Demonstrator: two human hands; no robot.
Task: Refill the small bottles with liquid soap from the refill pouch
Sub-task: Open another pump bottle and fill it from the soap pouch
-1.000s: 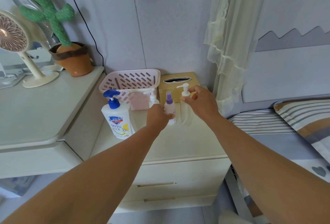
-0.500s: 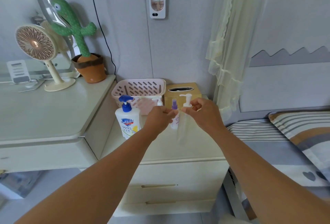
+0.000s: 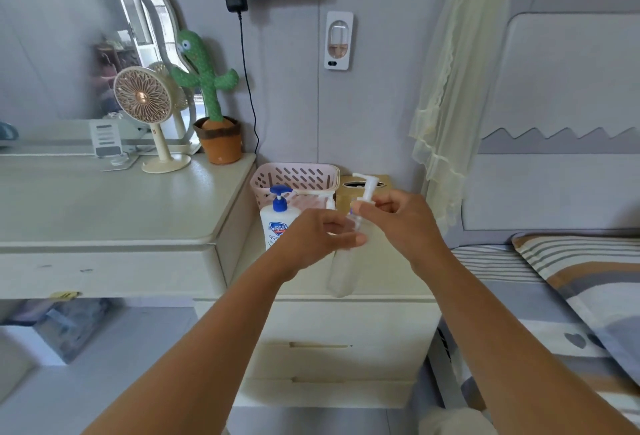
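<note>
A clear, slim pump bottle (image 3: pixel 341 270) hangs in the air above the nightstand (image 3: pixel 381 282). My left hand (image 3: pixel 311 238) grips its upper body. My right hand (image 3: pixel 403 223) pinches the white pump head (image 3: pixel 367 192) at the bottle's neck. A white soap bottle with a blue pump (image 3: pixel 278 223) stands on the nightstand to the left of my hands. Another small white pump top (image 3: pixel 330 204) peeks out behind my left hand. No refill pouch shows.
A pink slotted basket (image 3: pixel 294 178) and a tan tissue box (image 3: pixel 346 192) stand at the back of the nightstand. A dresser (image 3: pixel 104 212) on the left bears a fan (image 3: pixel 143 102) and a cactus toy (image 3: pixel 211 88). A bed (image 3: pixel 554 278) is to the right.
Both hands have lifted the clear pump bottle off the nightstand and drawn it nearer to me. The camera has tilted upward, showing more of the wall.
</note>
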